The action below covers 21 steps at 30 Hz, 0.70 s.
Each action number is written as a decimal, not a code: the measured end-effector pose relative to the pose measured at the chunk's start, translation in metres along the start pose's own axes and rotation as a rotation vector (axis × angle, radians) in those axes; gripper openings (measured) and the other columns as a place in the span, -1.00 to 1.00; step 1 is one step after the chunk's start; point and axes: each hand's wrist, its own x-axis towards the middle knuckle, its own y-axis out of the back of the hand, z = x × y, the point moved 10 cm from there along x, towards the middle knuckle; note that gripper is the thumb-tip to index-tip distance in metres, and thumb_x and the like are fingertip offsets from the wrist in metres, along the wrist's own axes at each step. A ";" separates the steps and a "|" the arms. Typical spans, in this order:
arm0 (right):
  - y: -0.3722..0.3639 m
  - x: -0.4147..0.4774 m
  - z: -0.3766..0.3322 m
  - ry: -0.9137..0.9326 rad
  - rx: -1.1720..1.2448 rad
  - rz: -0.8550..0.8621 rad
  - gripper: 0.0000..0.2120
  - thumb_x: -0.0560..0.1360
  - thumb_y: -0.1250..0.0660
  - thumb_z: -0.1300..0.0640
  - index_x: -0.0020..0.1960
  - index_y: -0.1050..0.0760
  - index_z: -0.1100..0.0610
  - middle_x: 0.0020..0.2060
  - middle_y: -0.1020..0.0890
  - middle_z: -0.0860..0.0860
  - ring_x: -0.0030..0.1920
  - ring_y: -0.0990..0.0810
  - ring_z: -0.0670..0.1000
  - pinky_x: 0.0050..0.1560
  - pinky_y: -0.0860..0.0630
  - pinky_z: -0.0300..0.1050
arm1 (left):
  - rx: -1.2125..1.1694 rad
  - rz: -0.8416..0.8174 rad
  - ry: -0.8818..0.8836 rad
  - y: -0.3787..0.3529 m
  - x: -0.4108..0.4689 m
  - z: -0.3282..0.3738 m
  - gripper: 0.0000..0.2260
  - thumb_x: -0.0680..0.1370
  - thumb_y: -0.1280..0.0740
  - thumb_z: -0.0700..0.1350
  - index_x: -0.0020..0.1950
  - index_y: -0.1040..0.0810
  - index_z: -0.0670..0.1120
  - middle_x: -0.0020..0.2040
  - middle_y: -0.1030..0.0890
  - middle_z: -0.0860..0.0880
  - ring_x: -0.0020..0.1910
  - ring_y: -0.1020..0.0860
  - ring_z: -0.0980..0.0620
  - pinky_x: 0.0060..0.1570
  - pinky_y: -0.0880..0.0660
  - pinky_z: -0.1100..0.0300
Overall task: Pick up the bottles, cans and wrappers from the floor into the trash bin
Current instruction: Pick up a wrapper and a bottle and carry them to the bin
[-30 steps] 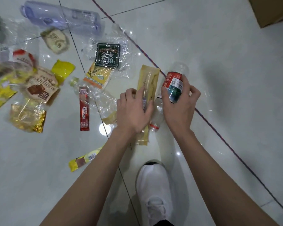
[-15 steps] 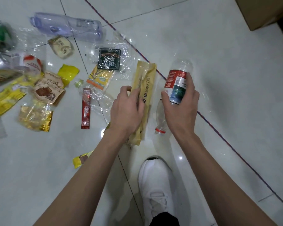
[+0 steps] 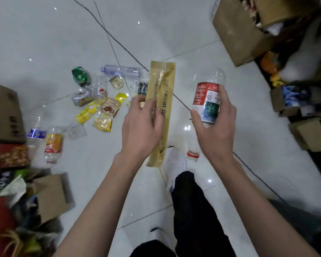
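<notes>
My left hand (image 3: 141, 127) grips a long tan bread wrapper (image 3: 162, 93), lifted well above the floor. My right hand (image 3: 214, 123) holds a clear plastic bottle with a red and green label (image 3: 207, 101), its red cap end pointing down. On the white tiles to the left lie a clear bottle (image 3: 121, 71), a green can (image 3: 81, 76), several yellow and brown wrappers (image 3: 102, 112), a dark wrapper (image 3: 143, 89) and two more bottles (image 3: 53, 143). No trash bin is clearly identifiable.
Cardboard boxes (image 3: 239, 32) stand at the top right, with more boxes and packets (image 3: 295, 101) along the right side. A box (image 3: 4, 112) and a heap of mixed packaging (image 3: 13, 191) fill the left edge. My white shoe (image 3: 175, 160) and dark trouser legs are below my hands.
I have stood up from the floor. Both hands rose, the left lifting the tan wrapper off the tiles, the right carrying the bottle. The view now takes in boxes on both sides.
</notes>
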 end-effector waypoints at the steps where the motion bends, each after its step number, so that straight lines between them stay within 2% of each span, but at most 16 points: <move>1: 0.023 -0.015 -0.019 -0.001 0.000 0.006 -0.21 0.55 -0.49 0.05 0.63 -0.12 -0.09 0.41 -0.35 0.06 0.12 -0.44 -0.33 -0.02 -0.36 -0.67 | 0.000 0.003 -0.006 0.024 -0.012 0.021 -0.71 0.64 -0.23 0.01 0.34 -0.52 0.03 0.33 -0.41 -0.04 0.08 -0.55 -0.11 0.02 -0.55 -0.06; 6: 0.132 -0.086 -0.088 -0.016 0.023 0.046 -0.22 0.55 -0.49 0.03 0.62 -0.11 -0.12 0.38 -0.35 0.04 0.15 -0.50 -0.14 -0.06 -0.48 -0.52 | 0.017 0.000 -0.064 0.116 -0.071 0.121 -0.71 0.64 -0.24 0.03 0.34 -0.52 0.04 0.34 -0.40 -0.01 0.12 -0.53 -0.04 -0.04 -0.44 0.13; 10: 0.203 -0.127 -0.101 -0.035 0.032 0.097 -0.22 0.54 -0.49 0.03 0.61 -0.12 -0.15 0.36 -0.36 0.03 0.14 -0.53 -0.12 -0.09 -0.47 -0.53 | -0.002 -0.009 -0.103 0.140 -0.109 0.179 -0.69 0.64 -0.25 0.02 0.35 -0.51 0.01 0.35 -0.40 -0.03 0.17 -0.52 -0.07 0.04 -0.48 0.05; 12: 0.234 -0.146 -0.091 -0.072 0.023 0.119 -0.21 0.54 -0.49 0.02 0.61 -0.12 -0.16 0.35 -0.36 0.03 0.11 -0.52 -0.16 -0.09 -0.44 -0.57 | -0.019 -0.032 -0.108 0.133 -0.131 0.201 -0.68 0.64 -0.25 0.01 0.37 -0.51 -0.01 0.36 -0.40 -0.04 0.20 -0.51 -0.07 0.06 -0.50 0.02; 16: 0.299 -0.186 -0.049 -0.137 0.008 0.165 -0.22 0.55 -0.48 0.04 0.62 -0.11 -0.13 0.36 -0.35 0.05 0.08 -0.48 -0.27 -0.07 -0.39 -0.62 | -0.034 -0.117 -0.118 0.085 -0.182 0.240 -0.68 0.64 -0.24 0.02 0.38 -0.49 0.01 0.38 -0.39 -0.03 0.16 -0.52 -0.06 0.00 -0.41 0.14; 21: 0.391 -0.239 0.047 -0.273 -0.040 0.237 -0.23 0.56 -0.47 0.01 0.62 -0.12 -0.16 0.39 -0.31 -0.01 0.18 -0.42 -0.17 -0.02 -0.29 -0.68 | -0.029 -0.270 -0.155 -0.015 -0.257 0.291 -0.68 0.64 -0.23 0.05 0.37 -0.50 0.02 0.36 -0.39 -0.01 0.10 -0.57 -0.08 0.01 -0.54 0.02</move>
